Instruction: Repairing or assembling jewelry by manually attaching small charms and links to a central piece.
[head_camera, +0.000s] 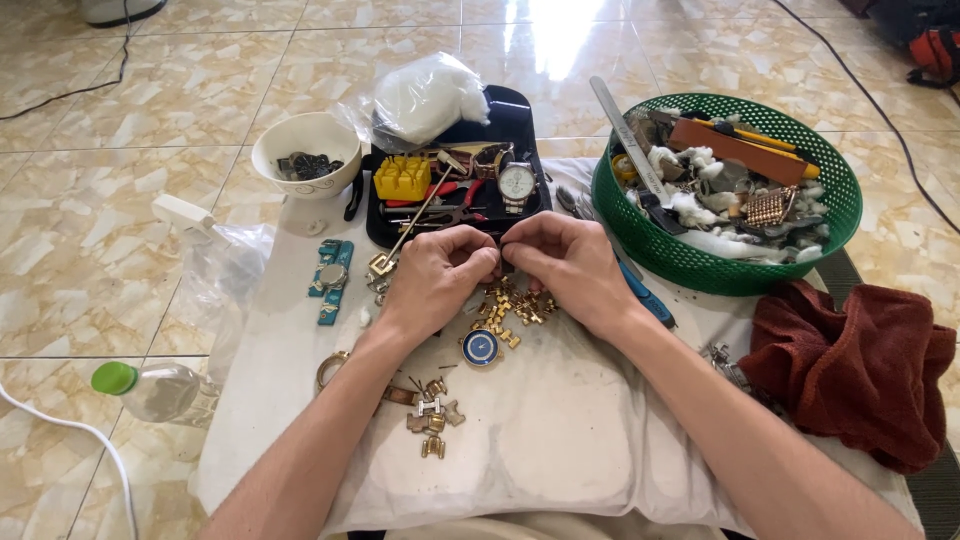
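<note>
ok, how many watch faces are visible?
3: a white-dialled silver watch on the black tray, a blue-dialled gold watch head on the white cloth below both hands, and one clamped in the teal holder. The green basket may hide more.

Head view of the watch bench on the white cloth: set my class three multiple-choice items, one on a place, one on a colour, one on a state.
1. Where does the green basket sit?
A. At the person's right, beyond the dark red cloth
B. Inside the white bowl
C. On the black tray

2. What colour is the dial of the loose watch face below the hands?
A. Red
B. Blue
C. White

3. How do the left hand and right hand stand?
A. Both flat and spread apart
B. One raised out of view
C. Fingertips pinched together over the gold links

Key: 1 A, the basket lies on the right, above the red cloth. 2 B, a blue dial in a gold rim. 3 C, both hands meet at their fingertips; what they pinch is too small to tell.
</note>
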